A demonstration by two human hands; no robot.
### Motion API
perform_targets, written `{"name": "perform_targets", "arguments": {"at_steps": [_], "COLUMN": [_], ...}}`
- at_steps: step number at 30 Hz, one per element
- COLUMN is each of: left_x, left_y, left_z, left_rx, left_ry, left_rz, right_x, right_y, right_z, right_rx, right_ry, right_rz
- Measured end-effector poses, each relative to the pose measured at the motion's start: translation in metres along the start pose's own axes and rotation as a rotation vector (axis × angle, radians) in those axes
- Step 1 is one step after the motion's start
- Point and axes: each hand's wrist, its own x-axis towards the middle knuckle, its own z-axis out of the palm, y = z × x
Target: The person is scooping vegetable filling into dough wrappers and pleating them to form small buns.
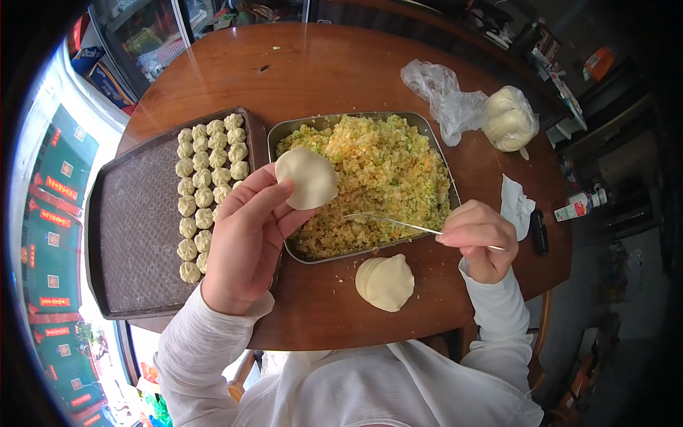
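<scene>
A round, pale dough wrapper (307, 179) rests on the fingers of my left hand (250, 220), held down by the thumb at its edge. My right hand (484, 237) pinches the thin metal handle of a spoon (398, 223), whose tip is down in the chopped yellow-green filling (388, 167). That filling heaps up in a rectangular metal tray (447, 165) between my hands. On the table just in front of me lies a small stack of dough wrappers (385, 282). Rows of pleated buns (202, 178) cover the right side of a dark tray to my left.
The dark tray (135, 228) overhangs the wooden table's (341, 64) left edge. Farther right lie a crumpled clear plastic bag (448, 99) and bagged dough (510, 119). A white tissue (516, 206), a black object (539, 232) and a small bottle (580, 206) sit near the right edge.
</scene>
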Motion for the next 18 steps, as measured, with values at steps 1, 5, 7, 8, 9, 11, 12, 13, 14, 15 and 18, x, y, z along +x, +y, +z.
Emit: {"name": "perform_targets", "arguments": {"at_steps": [1,5,7,8,9,11,12,13,14,15,18], "left_x": [0.0,0.0,-0.001,-0.001,0.0,0.001,0.001,0.001,0.001,0.001,0.0], "left_y": [0.0,0.001,0.001,0.001,0.001,0.001,0.0,0.0,-0.001,-0.001,0.0], "left_z": [0.0,0.0,-0.001,-0.002,-0.002,-0.001,-0.001,-0.001,-0.001,-0.001,0.0], "left_rx": [-0.003,-0.018,-0.008,0.005,0.018,0.031,0.032,0.033,0.04,0.047,0.053], "left_ry": [0.0,-0.014,-0.018,-0.014,-0.015,-0.02,-0.022,-0.025,-0.016,-0.004,0.006], "left_rz": [0.0,0.004,0.01,0.009,0.006,0.003,0.005,0.006,0.007,0.009,0.008], "right_x": [-0.001,-0.002,-0.001,-0.002,-0.004,-0.007,-0.008,-0.009,-0.01,-0.009,-0.007], "right_y": [0.0,0.0,0.001,0.001,0.001,0.003,0.005,0.007,0.008,0.009,0.012], "right_z": [0.001,0.002,0.002,0.004,0.005,0.012,0.014,0.015,0.015,0.015,0.013], "right_rx": [0.023,0.07,0.116,0.161,0.2,0.297,0.343,0.388,0.412,0.44,0.488], "right_ry": [-0.01,-0.066,-0.058,-0.032,-0.003,0.069,0.091,0.114,0.145,0.165,0.231], "right_rz": [0.024,0.103,0.187,0.258,0.332,0.437,0.487,0.537,0.609,0.65,0.761]}}
